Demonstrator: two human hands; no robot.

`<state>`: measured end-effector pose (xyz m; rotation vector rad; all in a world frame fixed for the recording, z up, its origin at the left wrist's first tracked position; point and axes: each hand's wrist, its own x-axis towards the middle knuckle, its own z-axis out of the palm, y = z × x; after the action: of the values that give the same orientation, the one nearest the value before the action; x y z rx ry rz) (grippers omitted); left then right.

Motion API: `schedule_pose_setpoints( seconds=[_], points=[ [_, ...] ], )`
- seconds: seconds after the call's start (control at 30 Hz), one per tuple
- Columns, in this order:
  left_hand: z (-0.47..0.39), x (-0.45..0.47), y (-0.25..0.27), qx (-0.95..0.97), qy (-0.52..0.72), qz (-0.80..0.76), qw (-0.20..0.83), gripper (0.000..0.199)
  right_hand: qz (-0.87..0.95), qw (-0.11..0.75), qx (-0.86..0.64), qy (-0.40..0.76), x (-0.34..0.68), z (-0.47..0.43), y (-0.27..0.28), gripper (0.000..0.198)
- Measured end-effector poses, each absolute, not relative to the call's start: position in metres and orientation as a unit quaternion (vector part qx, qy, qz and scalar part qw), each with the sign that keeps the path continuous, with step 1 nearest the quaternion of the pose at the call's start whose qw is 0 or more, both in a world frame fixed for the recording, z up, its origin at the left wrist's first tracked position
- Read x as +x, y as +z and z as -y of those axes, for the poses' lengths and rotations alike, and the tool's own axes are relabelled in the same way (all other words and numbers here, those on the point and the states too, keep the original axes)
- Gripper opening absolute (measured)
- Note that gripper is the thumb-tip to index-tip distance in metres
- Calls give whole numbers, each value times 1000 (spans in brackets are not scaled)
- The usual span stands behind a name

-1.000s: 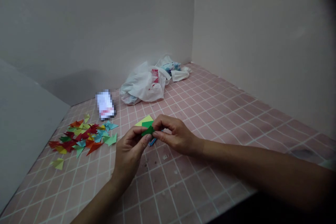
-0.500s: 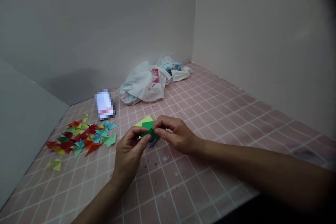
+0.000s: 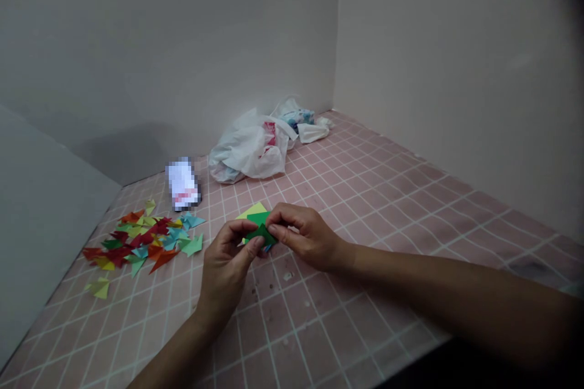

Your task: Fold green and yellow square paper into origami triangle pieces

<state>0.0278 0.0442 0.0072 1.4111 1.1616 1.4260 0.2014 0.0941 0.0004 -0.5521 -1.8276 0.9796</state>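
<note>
Both hands pinch a small dark green piece of folded paper [image 3: 261, 233] in front of me. My left hand [image 3: 230, 264] grips its left side between thumb and fingers. My right hand [image 3: 303, 234] has its thumb and forefinger closed on the right side. Directly behind and below the folded paper lie loose coloured sheets, a brighter green sheet [image 3: 258, 217] and a yellow sheet [image 3: 252, 209] among them; the hands partly cover these. A pile of small folded paper shapes [image 3: 146, 237] in red, orange, yellow, green and blue is spread to the left of my left hand.
A phone [image 3: 183, 183] with a lit, blurred screen stands behind the pile. Farther back, a crumpled white plastic bag [image 3: 249, 149] and a smaller blue-and-white packet [image 3: 296, 115] lie near the wall. Pink checked cloth [image 3: 365, 188] covers the surface, and walls rise behind and at both sides.
The hands stay almost in place, still pinching the green paper, whose folded flap sits at a slightly different angle. The whole view has shifted very slightly.
</note>
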Motion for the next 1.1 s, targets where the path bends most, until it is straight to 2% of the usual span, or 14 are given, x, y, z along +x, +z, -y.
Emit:
schedule_pose_setpoints(
  seconds=[0.23, 0.47, 0.63, 1.1],
  points=[
    [-45, 29, 4, 558, 600, -428, 382, 21, 775, 495, -206, 335, 202, -93, 1, 10],
    [-43, 27, 3, 603, 581, -417, 354, 15, 773, 503, -222, 316, 201, -94, -1, 11],
    [-42, 26, 5, 631, 560, -431, 320, 10, 768, 505, -231, 318, 201, -94, -1, 10],
    [-38, 25, 8, 642, 529, -461, 310, 9, 756, 495, -253, 346, 201, -94, -2, 9]
  ],
)
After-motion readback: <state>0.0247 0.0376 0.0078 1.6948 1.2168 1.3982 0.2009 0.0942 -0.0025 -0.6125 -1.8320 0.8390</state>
